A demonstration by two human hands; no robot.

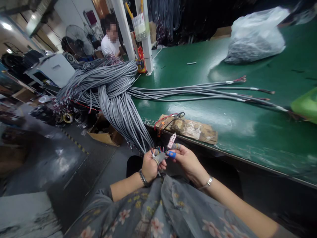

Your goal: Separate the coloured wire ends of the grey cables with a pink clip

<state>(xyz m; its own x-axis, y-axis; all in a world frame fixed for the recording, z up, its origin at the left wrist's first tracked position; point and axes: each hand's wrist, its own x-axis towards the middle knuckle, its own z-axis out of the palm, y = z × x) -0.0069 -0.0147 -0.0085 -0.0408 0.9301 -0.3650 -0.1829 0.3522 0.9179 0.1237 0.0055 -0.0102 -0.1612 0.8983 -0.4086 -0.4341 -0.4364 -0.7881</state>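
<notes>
My left hand [150, 166] is closed around the end of a grey cable, in front of my body below the bench edge. Thin coloured wires [161, 149] fan out from its fingers. On one of those fingers is a grey wrap [159, 158]. My right hand [190, 162] pinches at the wire tips, with a blue wrap on one digit and a grey-tan wrap on another. A small pale pink flat piece [171, 141] stands up by the right fingertips; how it is held I cannot make out. A thick bundle of grey cables [123, 112] hangs down towards my left hand.
On the green bench [247, 138] lie several stripped cables [198, 91], a worn wooden block [195, 129] and a plastic bag [256, 36]. A white post [148, 49] rises at the back. A co-worker [110, 43] sits beyond the cable heap. An open carton [105, 132] stands on the floor.
</notes>
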